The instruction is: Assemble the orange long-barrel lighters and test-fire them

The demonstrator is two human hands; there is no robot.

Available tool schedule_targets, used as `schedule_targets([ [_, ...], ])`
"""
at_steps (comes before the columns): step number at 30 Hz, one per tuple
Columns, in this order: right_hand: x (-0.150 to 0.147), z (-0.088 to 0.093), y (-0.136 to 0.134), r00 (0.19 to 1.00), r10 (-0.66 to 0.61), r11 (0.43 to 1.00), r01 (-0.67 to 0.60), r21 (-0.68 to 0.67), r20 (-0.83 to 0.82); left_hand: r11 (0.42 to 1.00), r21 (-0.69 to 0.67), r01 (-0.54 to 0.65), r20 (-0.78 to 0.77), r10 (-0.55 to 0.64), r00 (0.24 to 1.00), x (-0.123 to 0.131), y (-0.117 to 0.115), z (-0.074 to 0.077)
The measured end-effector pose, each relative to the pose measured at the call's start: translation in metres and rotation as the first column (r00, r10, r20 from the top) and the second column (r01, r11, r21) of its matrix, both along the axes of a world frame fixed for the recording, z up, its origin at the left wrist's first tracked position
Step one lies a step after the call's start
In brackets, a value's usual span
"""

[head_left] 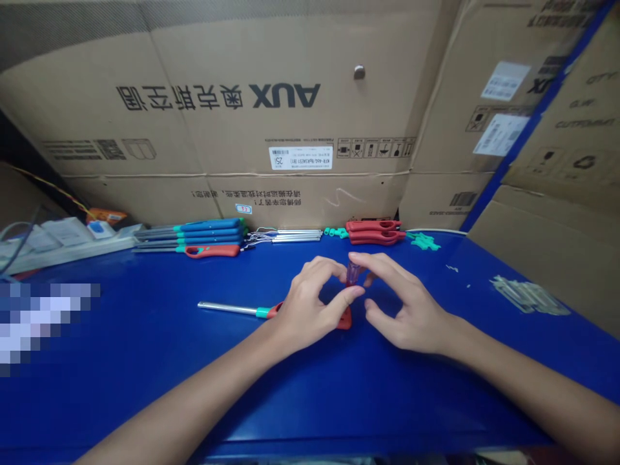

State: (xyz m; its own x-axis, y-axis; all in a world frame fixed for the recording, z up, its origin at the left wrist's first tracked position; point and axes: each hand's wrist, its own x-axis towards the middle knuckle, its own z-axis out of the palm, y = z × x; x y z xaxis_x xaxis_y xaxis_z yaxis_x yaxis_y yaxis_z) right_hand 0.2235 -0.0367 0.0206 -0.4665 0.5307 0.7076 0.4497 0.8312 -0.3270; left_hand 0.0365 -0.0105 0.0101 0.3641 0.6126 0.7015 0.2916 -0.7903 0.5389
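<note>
My left hand (310,307) and my right hand (404,303) meet at the middle of the blue table (145,361). Together their fingertips pinch a small purple translucent part (352,271), held upright. Under my left hand lies a long gas lighter (232,309) with a metal tube, teal collar and red handle; its handle is partly hidden by my palm. Both hands have curled fingers closed on the purple part.
Along the back stand large cardboard boxes (217,116). In front of them lie a row of blue and red lighters (203,236), loose metal tubes (290,236), red handle shells (375,231) and teal small parts (423,242). A power strip (58,248) sits far left; clear pieces (527,296) lie right.
</note>
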Motion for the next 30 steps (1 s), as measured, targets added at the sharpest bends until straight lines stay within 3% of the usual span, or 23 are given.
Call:
schedule_targets([
  [12, 0.0023, -0.0027, 0.0005, 0.999, -0.026, 0.999, 0.026, -0.028, 0.018, 0.995, 0.035, 0.092, -0.072, -0.090, 0.993, -0.0075, 0.0042, -0.0040],
  [18, 0.0010, -0.0040, 0.0004, 1.000, -0.018, 1.000, 0.018, -0.009, 0.022, 0.999, -0.004, -0.033, 0.003, 0.033, 0.999, -0.0034, 0.0027, -0.0014],
  [30, 0.0014, -0.0018, 0.0003, 1.000, 0.018, 1.000, -0.018, -0.015, 0.003, 0.994, -0.089, 0.059, 0.071, -0.052, 0.996, -0.0014, 0.0020, 0.0046],
])
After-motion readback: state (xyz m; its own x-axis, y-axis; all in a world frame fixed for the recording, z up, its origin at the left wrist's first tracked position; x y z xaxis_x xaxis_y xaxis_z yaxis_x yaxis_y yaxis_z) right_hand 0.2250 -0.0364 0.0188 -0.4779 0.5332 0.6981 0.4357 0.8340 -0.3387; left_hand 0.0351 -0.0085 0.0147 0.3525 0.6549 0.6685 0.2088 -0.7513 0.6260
